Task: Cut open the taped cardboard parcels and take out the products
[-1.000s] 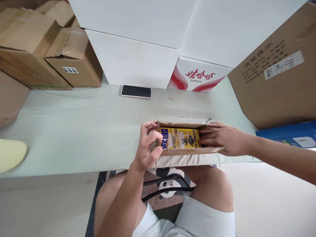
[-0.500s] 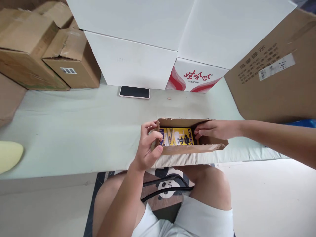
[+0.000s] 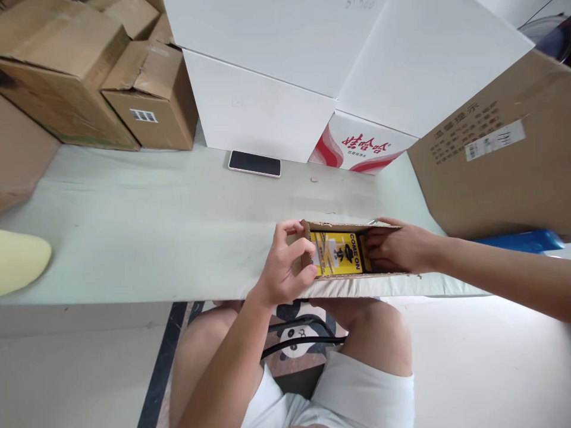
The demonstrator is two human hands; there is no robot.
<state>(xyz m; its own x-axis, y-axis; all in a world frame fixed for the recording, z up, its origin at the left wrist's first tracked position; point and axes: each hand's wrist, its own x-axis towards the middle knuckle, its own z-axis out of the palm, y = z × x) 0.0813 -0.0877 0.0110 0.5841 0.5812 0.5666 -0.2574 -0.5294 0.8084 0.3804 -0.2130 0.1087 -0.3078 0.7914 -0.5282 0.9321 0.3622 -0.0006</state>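
Box between left hand, fingers clamped on its end, and right hand, fingers inside, grip impossible to tell.

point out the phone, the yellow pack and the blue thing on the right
phone (image 3: 254,164): head view, middle of its dark screen
yellow pack (image 3: 332,253): head view, printed top
blue thing (image 3: 526,240): head view, visible upper side

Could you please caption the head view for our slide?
Left hand grips an open cardboard box holding yellow packaging; right hand reaches inside.
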